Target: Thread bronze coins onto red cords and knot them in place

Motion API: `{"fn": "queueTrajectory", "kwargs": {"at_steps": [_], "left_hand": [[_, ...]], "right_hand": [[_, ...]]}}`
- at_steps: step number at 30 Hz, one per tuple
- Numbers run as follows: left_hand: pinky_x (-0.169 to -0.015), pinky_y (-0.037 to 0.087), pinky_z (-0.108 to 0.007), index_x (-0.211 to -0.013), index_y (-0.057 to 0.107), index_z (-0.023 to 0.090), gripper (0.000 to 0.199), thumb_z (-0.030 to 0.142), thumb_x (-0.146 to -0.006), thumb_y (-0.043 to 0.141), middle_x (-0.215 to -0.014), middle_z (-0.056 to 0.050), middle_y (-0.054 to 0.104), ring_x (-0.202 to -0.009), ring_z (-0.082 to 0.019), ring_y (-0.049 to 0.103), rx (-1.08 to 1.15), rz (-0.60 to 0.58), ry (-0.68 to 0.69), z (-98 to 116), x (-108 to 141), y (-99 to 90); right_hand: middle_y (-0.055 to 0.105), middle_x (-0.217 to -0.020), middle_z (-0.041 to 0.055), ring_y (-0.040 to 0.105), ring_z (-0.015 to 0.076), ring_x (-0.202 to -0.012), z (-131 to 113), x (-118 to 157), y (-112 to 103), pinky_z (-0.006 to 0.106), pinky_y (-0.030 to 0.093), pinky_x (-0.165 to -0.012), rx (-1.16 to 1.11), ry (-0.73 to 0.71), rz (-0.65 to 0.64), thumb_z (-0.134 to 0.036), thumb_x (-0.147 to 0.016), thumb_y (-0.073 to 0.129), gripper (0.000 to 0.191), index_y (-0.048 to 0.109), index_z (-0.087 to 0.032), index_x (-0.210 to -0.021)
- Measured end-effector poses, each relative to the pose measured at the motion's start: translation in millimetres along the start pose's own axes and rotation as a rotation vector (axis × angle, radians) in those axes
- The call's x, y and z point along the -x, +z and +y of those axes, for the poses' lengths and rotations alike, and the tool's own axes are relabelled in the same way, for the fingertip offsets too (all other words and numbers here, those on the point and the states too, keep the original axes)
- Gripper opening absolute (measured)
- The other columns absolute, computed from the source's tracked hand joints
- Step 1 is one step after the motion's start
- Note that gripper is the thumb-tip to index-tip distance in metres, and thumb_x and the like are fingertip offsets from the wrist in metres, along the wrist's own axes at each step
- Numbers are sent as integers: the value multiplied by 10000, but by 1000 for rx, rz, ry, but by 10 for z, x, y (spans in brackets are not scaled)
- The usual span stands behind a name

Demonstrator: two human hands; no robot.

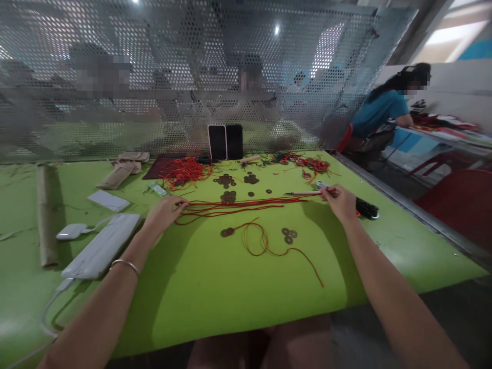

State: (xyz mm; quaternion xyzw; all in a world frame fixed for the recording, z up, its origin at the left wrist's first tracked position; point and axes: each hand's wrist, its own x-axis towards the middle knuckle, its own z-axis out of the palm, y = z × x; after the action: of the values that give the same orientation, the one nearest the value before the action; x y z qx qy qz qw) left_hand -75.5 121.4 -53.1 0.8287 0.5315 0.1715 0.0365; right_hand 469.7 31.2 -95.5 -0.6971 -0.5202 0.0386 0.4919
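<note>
While the left hand [169,211] pinches the red cords [238,206] at one end, the right hand [340,202] grips their other side; the bundle lies across the green worktop [184,287], below coin piles [226,180].

a white-framed phone [218,142] stands near the perforated screen [154,110]; at right, seemingly a red chair [457,205].

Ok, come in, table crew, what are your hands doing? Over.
Left hand pinching red cords. Right hand at their other end. Loose coins nearby, beside the cords. Over.
</note>
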Motion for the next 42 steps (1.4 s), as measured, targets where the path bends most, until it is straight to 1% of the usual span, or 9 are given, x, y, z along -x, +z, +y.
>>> {"fn": "queueTrajectory", "kwargs": {"at_steps": [8,15,25,28,31,34,36,39,42], "left_hand": [[-773,460,-340,-955,682,183,394,431,-852,394,-969,-94,683,-902,-258,608,-67,12,-42,-2,23,-21],[-856,444,-344,-946,691,181,418,456,-856,390,-992,-93,684,-946,-251,600,-51,-10,19,-21,6,-12],[-844,449,-359,-877,712,190,370,430,-813,438,-925,-95,697,-909,-262,608,23,49,11,-26,3,-21],[-826,451,-348,-874,716,199,371,456,-799,459,-906,-87,699,-879,-249,611,75,107,-20,-43,-11,-71],[-751,471,-328,-899,720,197,406,504,-781,481,-889,-81,703,-797,-228,624,136,162,-70,-50,34,-208],[-711,483,-296,-923,722,207,433,550,-742,529,-902,-64,713,-782,-211,633,240,173,-113,-16,185,-380],[-670,484,-283,-941,719,201,465,571,-697,577,-855,-56,718,-752,-206,632,337,152,-159,22,310,-453],[-619,477,-270,-936,711,173,507,585,-660,607,-785,-57,714,-692,-194,627,401,132,-222,55,414,-438],[-622,477,-269,-867,713,167,480,588,-680,578,-791,-66,719,-704,-198,639,344,114,-235,39,337,-303]], "right_hand": [[698,-677,97,681,247,-622,33,-15,-16,346,537,-614,-12,24,-17,-694,-680,584,511,550,-188,-741],[703,-677,84,682,239,-607,36,-16,-47,334,547,-598,-61,90,-75,-616,-665,649,463,605,-168,-772],[700,-664,77,673,225,-580,-7,-2,-69,320,552,-566,-136,176,-98,-573,-607,720,445,622,-165,-755],[696,-658,83,672,221,-578,0,-21,-85,314,557,-560,-166,195,-84,-592,-589,722,468,618,-161,-737],[703,-695,97,676,218,-594,5,-36,-137,305,561,-548,-196,202,-56,-628,-584,704,507,607,-159,-749],[707,-730,107,680,218,-616,20,-27,-218,301,566,-547,-203,187,-23,-656,-587,681,542,600,-158,-784],[706,-724,107,680,218,-614,41,-9,-258,306,570,-554,-190,167,-18,-668,-593,669,556,599,-154,-793],[703,-684,104,674,219,-580,88,17,-256,319,566,-548,-135,126,-54,-687,-611,641,568,607,-145,-777],[694,-630,84,669,219,-553,132,28,-196,320,551,-539,-19,64,-79,-660,-642,633,524,621,-146,-742]]}}
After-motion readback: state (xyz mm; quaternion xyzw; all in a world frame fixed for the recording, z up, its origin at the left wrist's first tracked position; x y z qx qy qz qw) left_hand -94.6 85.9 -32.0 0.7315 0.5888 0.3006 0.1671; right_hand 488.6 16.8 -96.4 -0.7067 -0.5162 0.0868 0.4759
